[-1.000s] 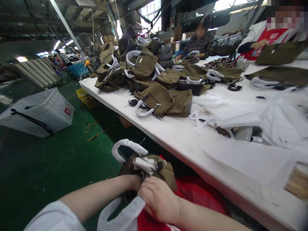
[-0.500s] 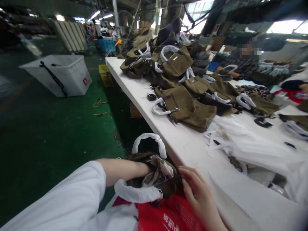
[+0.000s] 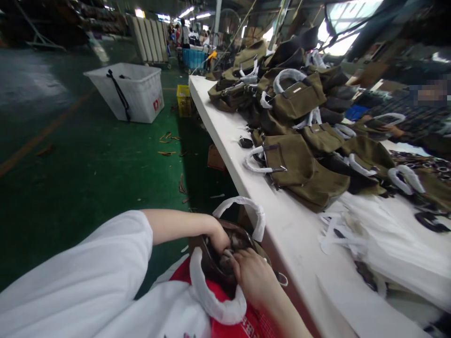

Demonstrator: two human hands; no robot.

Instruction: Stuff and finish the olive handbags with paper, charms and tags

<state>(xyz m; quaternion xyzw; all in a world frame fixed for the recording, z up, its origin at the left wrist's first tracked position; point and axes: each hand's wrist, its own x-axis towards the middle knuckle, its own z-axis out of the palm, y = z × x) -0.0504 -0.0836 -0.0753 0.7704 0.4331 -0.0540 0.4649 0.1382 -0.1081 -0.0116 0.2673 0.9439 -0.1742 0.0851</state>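
Note:
A dark olive bag (image 3: 206,258) with two white-wrapped handles rests by my lap at the table's near edge, its mouth open upward. My left hand (image 3: 219,237) reaches down into the bag; its fingers are hidden inside. At the right side of the opening, my right hand (image 3: 252,274) lies over the rim with its fingers bent into the mouth, close to my left hand. What those fingers hold cannot be made out. One wrapped handle (image 3: 243,202) arches behind the hands, the other (image 3: 214,303) droops in front over a red apron (image 3: 225,293).
The white table (image 3: 253,188) runs along my right, bearing a pile of olive bags (image 3: 296,159) and white wrapping (image 3: 384,230). A white bin (image 3: 137,94) and a yellow crate (image 3: 183,101) stand on the green floor. Across the table a person's arm (image 3: 398,134) is near a bag.
My right hand has moved from the bag's outer right edge to its mouth, near my left hand. The near handle now hangs lower, and the view has turned left.

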